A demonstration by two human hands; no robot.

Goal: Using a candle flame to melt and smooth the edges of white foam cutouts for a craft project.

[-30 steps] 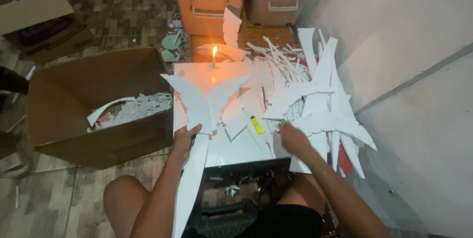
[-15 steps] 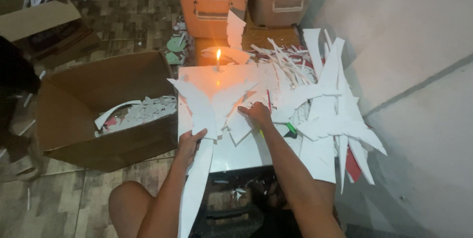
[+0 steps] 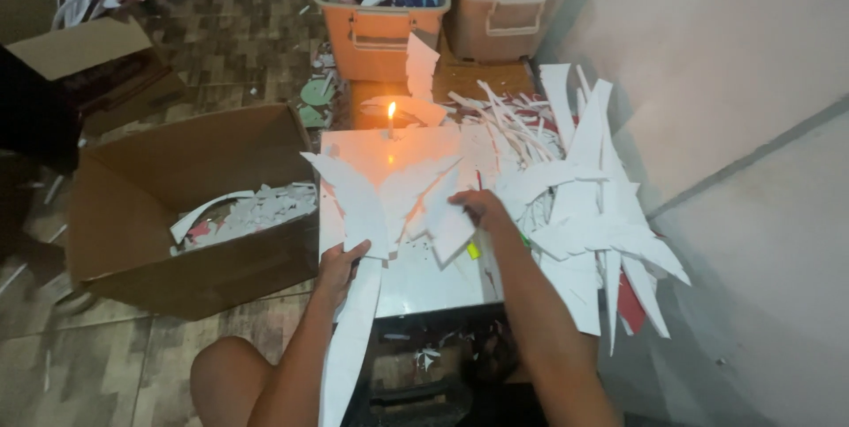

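Note:
My left hand point(image 3: 339, 266) grips a long white curved foam strip point(image 3: 354, 303) at the front edge of a small white table point(image 3: 416, 281); the strip runs from the table top down past my knee. My right hand point(image 3: 478, 208) rests on a white pointed foam piece point(image 3: 448, 215) near the table's middle, fingers curled over it. More white wing-shaped cut pieces point(image 3: 402, 188) lie fanned between the two hands. A small yellow-green object point(image 3: 473, 250) lies on the table just below my right hand.
A lit candle point(image 3: 391, 116) burns at the table's far edge. A heap of white offcuts point(image 3: 584, 206) covers the right side by the wall. An open cardboard box point(image 3: 190, 206) with scraps stands at left. Two plastic bins point(image 3: 380, 20) stand behind.
My right hand moved from the table's front right up and left onto the white pieces in the middle. My left hand kept its hold on the long strip.

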